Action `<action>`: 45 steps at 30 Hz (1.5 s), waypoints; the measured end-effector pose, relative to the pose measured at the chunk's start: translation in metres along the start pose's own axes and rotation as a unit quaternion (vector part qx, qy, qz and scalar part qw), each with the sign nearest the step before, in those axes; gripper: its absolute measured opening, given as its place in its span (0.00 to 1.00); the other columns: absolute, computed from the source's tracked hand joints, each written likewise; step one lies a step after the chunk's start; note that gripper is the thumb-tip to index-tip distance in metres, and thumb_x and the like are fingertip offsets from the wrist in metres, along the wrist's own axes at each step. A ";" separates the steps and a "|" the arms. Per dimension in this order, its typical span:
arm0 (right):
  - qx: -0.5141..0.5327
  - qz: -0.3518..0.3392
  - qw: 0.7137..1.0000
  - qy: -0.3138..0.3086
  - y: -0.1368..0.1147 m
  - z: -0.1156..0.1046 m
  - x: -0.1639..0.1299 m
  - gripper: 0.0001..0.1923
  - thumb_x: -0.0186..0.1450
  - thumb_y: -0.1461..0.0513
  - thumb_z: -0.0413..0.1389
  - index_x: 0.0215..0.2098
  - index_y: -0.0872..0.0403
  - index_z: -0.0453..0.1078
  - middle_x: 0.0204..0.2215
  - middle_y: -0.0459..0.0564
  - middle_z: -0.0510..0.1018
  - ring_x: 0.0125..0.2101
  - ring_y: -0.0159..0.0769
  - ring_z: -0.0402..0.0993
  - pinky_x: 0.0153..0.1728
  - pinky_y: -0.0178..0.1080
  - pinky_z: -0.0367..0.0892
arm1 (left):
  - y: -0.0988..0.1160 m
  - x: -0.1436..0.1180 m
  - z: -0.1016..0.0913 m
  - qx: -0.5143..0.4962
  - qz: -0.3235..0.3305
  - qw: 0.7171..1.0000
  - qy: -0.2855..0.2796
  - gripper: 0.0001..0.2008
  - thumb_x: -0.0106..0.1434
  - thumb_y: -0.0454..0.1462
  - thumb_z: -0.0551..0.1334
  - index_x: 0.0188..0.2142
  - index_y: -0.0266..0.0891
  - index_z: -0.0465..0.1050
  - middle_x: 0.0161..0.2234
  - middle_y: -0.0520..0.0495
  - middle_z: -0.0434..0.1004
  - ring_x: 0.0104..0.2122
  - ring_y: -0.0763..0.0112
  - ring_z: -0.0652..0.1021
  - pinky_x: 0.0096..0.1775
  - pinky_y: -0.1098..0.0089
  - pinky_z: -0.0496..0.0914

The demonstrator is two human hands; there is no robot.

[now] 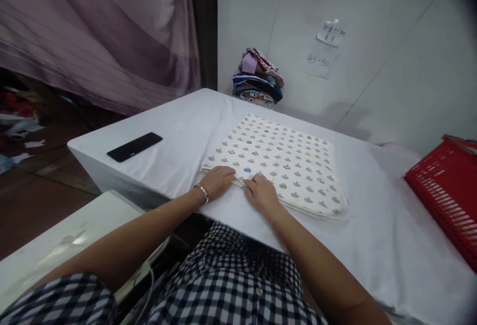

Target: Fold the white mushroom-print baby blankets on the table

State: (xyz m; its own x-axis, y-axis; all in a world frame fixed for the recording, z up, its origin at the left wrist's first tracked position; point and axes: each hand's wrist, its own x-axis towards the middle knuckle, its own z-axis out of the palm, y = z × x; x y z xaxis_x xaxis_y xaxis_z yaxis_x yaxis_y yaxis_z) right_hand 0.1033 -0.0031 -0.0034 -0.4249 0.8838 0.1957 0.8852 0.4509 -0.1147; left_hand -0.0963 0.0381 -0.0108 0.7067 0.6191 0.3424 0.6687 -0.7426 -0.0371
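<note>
A folded white cloth (283, 161) printed with grey and coloured small shapes lies flat on the white-covered table (179, 131). My left hand (218, 180), with a silver bracelet on the wrist, rests on the cloth's near edge with fingers curled at the fabric. My right hand (262, 192) sits just beside it on the same near edge, fingertips pinching the cloth's border. Both hands touch the cloth and almost meet each other.
A black phone (134, 146) lies on the table's left part. A stack of folded colourful clothes (258, 79) stands at the far edge against the wall. A red plastic basket (447, 186) is at the right. A white surface (63, 245) sits lower left.
</note>
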 end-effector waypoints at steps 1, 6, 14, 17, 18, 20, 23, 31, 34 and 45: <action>0.013 0.003 1.000 0.000 0.001 0.000 0.001 0.14 0.67 0.58 0.44 0.45 0.50 0.68 0.34 0.51 0.68 0.37 0.36 0.62 0.36 0.37 0.57 | 0.000 -0.001 0.000 0.000 0.000 1.000 0.005 0.09 0.58 0.30 0.55 0.37 0.36 0.71 0.42 0.44 0.73 0.44 0.65 0.71 0.45 0.63 0.65; 0.051 0.014 0.999 0.003 0.001 0.002 0.009 0.13 0.67 0.59 0.45 0.39 0.48 0.71 0.32 0.48 0.69 0.37 0.34 0.63 0.32 0.34 0.56 | 0.002 -0.003 -0.002 0.009 -0.004 1.000 0.021 0.09 0.58 0.30 0.54 0.34 0.37 0.72 0.42 0.45 0.72 0.44 0.65 0.70 0.45 0.63 0.65; -0.038 -0.027 0.999 0.026 -0.003 0.008 0.016 0.14 0.67 0.64 0.43 0.38 0.52 0.71 0.33 0.50 0.70 0.34 0.37 0.61 0.31 0.36 0.53 | 0.001 -0.004 -0.001 0.015 0.017 0.999 0.043 0.09 0.59 0.30 0.54 0.31 0.37 0.72 0.40 0.47 0.74 0.42 0.67 0.70 0.44 0.64 0.65; -0.038 -0.032 0.999 0.007 -0.004 0.009 0.015 0.13 0.66 0.64 0.44 0.37 0.52 0.71 0.31 0.49 0.70 0.33 0.36 0.60 0.29 0.36 0.51 | 0.000 -0.004 0.000 0.008 0.023 0.999 0.045 0.08 0.59 0.30 0.54 0.32 0.37 0.72 0.38 0.48 0.74 0.41 0.67 0.71 0.43 0.64 0.65; -0.032 -0.033 0.999 0.003 -0.004 0.009 0.014 0.12 0.66 0.64 0.45 0.37 0.52 0.70 0.31 0.49 0.70 0.33 0.36 0.60 0.29 0.36 0.50 | 0.000 -0.004 0.000 0.005 0.023 0.999 0.043 0.08 0.59 0.30 0.55 0.33 0.38 0.72 0.37 0.48 0.74 0.40 0.67 0.71 0.43 0.64 0.65; -0.024 -0.041 0.999 -0.002 -0.004 0.007 0.012 0.11 0.65 0.65 0.46 0.37 0.51 0.70 0.31 0.48 0.70 0.32 0.35 0.60 0.29 0.36 0.50 | -0.001 -0.004 0.001 0.000 0.023 0.999 0.042 0.08 0.58 0.30 0.55 0.33 0.38 0.72 0.37 0.48 0.75 0.40 0.67 0.71 0.42 0.64 0.65; -0.025 -0.057 0.998 -0.002 -0.003 0.007 0.010 0.11 0.64 0.66 0.46 0.38 0.52 0.70 0.32 0.49 0.69 0.33 0.35 0.59 0.31 0.36 0.50 | -0.001 -0.004 0.002 -0.002 0.025 0.999 0.047 0.08 0.59 0.31 0.55 0.33 0.38 0.72 0.37 0.49 0.74 0.40 0.68 0.70 0.42 0.65 0.64; -0.028 -0.071 0.997 0.020 -0.002 0.012 0.006 0.12 0.65 0.67 0.45 0.40 0.54 0.69 0.34 0.50 0.70 0.34 0.36 0.59 0.34 0.37 0.51 | 0.002 -0.002 -0.001 0.010 -0.007 1.000 -0.001 0.07 0.58 0.31 0.55 0.35 0.37 0.70 0.33 0.47 0.74 0.36 0.68 0.71 0.41 0.65 0.64; -0.037 -0.073 0.996 0.027 -0.002 0.015 0.004 0.13 0.66 0.66 0.43 0.39 0.54 0.69 0.34 0.50 0.70 0.34 0.36 0.60 0.34 0.37 0.51 | 0.003 -0.001 -0.002 0.013 -0.018 1.000 -0.016 0.11 0.58 0.30 0.55 0.41 0.36 0.68 0.34 0.47 0.75 0.36 0.68 0.72 0.41 0.65 0.64; -0.016 -0.087 0.995 0.036 0.000 0.018 0.002 0.13 0.66 0.65 0.43 0.39 0.53 0.70 0.34 0.51 0.70 0.35 0.37 0.60 0.34 0.38 0.53 | 0.001 -0.003 0.000 0.006 0.001 1.000 -0.007 0.07 0.60 0.31 0.54 0.36 0.38 0.70 0.37 0.47 0.74 0.39 0.67 0.71 0.41 0.65 0.63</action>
State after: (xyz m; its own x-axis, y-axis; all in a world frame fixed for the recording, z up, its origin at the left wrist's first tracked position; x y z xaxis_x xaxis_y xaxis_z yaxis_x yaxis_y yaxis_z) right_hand 0.0991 0.0010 -0.0205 -0.5579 0.7814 0.2797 0.8058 0.5907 -0.0429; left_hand -0.0977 0.0349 -0.0120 0.7120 0.6208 0.3282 0.6691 -0.7415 -0.0491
